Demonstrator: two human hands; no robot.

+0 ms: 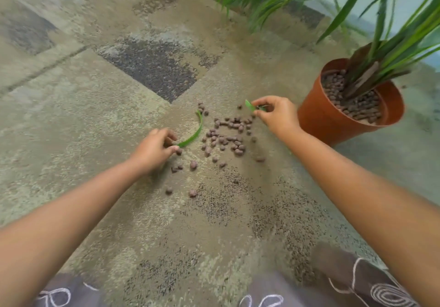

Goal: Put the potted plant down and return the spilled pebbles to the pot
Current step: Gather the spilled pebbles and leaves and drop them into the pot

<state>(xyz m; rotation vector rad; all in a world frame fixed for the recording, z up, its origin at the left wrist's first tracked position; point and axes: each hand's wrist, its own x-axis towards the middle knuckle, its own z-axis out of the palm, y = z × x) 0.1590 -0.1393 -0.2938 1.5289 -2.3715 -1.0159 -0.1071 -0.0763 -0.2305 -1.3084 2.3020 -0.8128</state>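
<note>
Already the pot [333, 116] stands upright on the carpet [71, 116] at three o'clock, so the setting-down looks done. Pebbles [226, 135] lie scattered at centre, just left of it. The left hand [152, 150], at nine o'clock of the spill, pinches a leaf [194, 133]; the right hand [277, 114], beside the pot, pinches a leaf scrap [250, 105], likely clearing debris before gathering pebbles.

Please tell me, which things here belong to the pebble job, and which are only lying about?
Belong: pot; spilled pebbles; left hand; right hand.

Lying about: long leaf; small leaf piece; carpet.
</note>
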